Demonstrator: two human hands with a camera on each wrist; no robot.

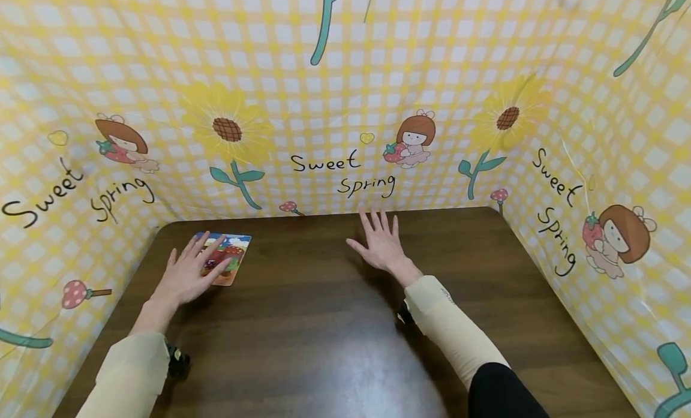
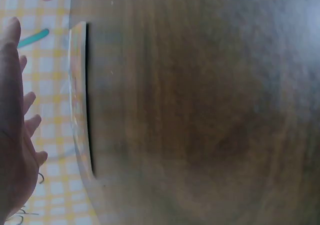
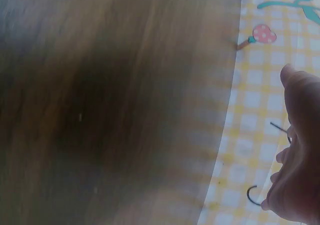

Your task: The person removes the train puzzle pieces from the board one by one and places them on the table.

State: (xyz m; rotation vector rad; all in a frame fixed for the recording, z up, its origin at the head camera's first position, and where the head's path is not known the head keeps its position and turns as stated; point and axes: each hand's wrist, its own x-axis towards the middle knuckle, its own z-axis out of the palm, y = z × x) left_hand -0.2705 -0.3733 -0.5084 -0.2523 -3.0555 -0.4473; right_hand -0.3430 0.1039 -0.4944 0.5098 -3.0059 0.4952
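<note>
A thin, colourful picture card or booklet [image 1: 235, 257], with blue sky, red and green in its print, lies flat near the table's back left. My left hand [image 1: 188, 275] hovers over it with fingers spread, hiding its left part. In the left wrist view the card [image 2: 79, 100] shows edge-on, and a gap separates it from the hand [image 2: 15, 130]. Right of centre, my right hand [image 1: 380, 244] is held over the table near its back edge, fingers spread and holding nothing. The right wrist view shows that hand [image 3: 302, 150] raised off the tabletop.
The brown wooden table [image 1: 302, 322] reflects light at its front. A yellow-checked cloth [image 1: 324, 106] printed with flowers and "Sweet Spring" walls in the back and both sides. Dark wrist cameras sit under both sleeves, the left camera [image 1: 178, 361] showing more.
</note>
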